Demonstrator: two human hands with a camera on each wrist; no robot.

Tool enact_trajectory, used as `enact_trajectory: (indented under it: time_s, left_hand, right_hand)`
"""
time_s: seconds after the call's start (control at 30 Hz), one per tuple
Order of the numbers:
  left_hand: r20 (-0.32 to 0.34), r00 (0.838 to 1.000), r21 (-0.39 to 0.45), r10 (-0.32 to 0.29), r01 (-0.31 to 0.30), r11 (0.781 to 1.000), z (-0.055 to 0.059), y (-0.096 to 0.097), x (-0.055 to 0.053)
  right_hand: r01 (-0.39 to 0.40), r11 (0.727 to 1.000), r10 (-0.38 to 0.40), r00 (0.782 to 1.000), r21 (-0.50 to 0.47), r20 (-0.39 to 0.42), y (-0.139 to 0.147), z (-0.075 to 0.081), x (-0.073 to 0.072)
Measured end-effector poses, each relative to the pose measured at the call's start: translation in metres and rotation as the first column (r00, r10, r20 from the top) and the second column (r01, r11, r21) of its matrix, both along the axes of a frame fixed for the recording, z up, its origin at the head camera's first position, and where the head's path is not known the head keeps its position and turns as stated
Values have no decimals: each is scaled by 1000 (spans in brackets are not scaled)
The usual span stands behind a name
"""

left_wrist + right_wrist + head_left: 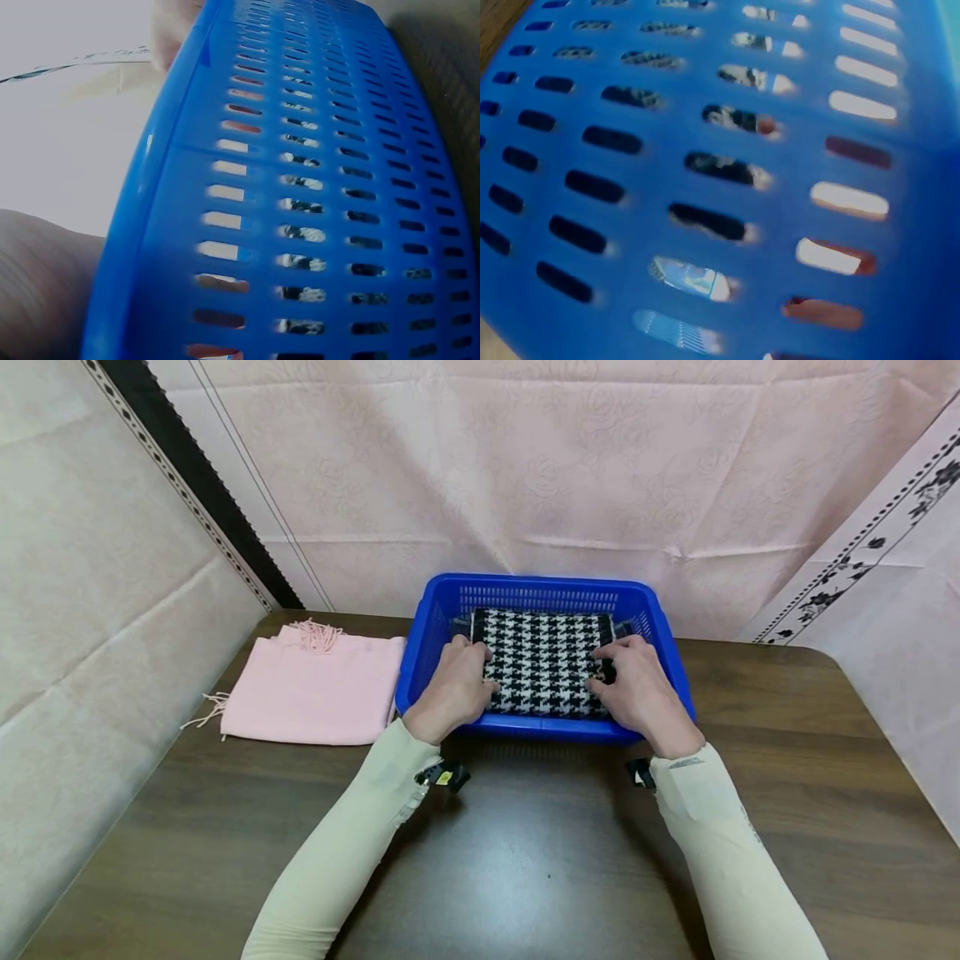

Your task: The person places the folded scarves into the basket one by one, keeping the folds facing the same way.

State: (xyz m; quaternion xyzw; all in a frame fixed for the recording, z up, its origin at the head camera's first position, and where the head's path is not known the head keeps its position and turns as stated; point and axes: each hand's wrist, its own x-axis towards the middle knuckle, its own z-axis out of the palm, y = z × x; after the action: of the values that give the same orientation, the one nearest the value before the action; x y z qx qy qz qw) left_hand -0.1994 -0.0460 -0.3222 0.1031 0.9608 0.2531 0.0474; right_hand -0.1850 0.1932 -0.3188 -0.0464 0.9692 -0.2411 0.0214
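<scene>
A folded black-and-white houndstooth scarf (542, 660) lies inside a blue plastic basket (536, 727). My left hand (457, 681) reaches over the basket's front left, with fingertips and thumb spread apart at the scarf's left edge. On the other side my right hand (633, 681) bends in at the scarf's right edge, a gap showing between its thumb and forefinger. Through the slots of the basket wall (262, 195), the left wrist view shows patches of the scarf. The right wrist view is mostly filled by the slotted basket wall (652, 187), which hides most of the hand.
A folded pink scarf (315, 689) with fringed ends lies left of the basket, against its side. Both rest on a dark brown wooden table (547, 860). A pale pink patterned cloth (562, 468) hangs right behind the basket.
</scene>
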Motion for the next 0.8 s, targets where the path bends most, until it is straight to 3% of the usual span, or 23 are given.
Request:
enact_trajectory:
  time_s: [0.17, 0.5, 0.8]
  left_hand:
    - [23, 1000, -5, -20, 20, 1000, 0, -3, -1]
    - [114, 994, 58, 3, -10, 998, 2, -8, -2]
    - [121, 993, 49, 2, -8, 999, 3, -7, -2]
  right_hand:
    - [-20, 1000, 19, 998, 18, 54, 3, -1, 0]
    - [-6, 1000, 9, 994, -22, 108, 8, 1, -2]
    - [2, 1000, 1, 995, -25, 102, 12, 1, -3]
